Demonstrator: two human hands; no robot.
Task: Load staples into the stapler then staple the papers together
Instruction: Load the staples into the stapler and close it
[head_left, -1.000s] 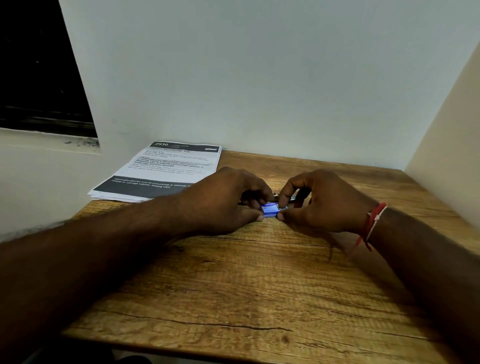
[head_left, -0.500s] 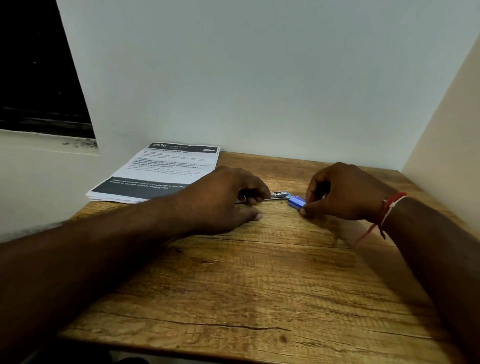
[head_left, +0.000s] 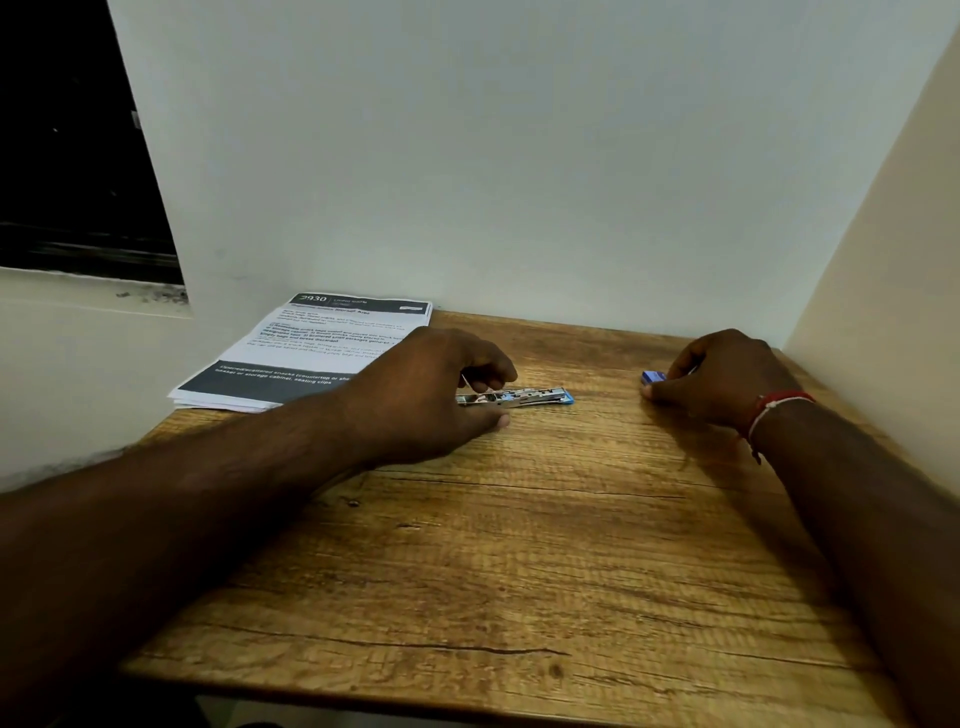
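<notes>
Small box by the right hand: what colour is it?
Blue; the small box shows best in the head view.

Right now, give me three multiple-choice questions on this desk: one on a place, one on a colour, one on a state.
1. Where on the wooden table is the stack of printed white papers? A) far left corner B) near right corner C) centre
2. What colour is the small rectangular box at the right hand? A) red B) blue C) green
3. How is the silver metal stapler at the left hand? A) raised in the air B) standing on end C) lying flat on the table

1 A: the papers lie at the table's far left.
2 B: the box shows blue beside the hand.
3 C: the stapler rests along the wood.
</notes>
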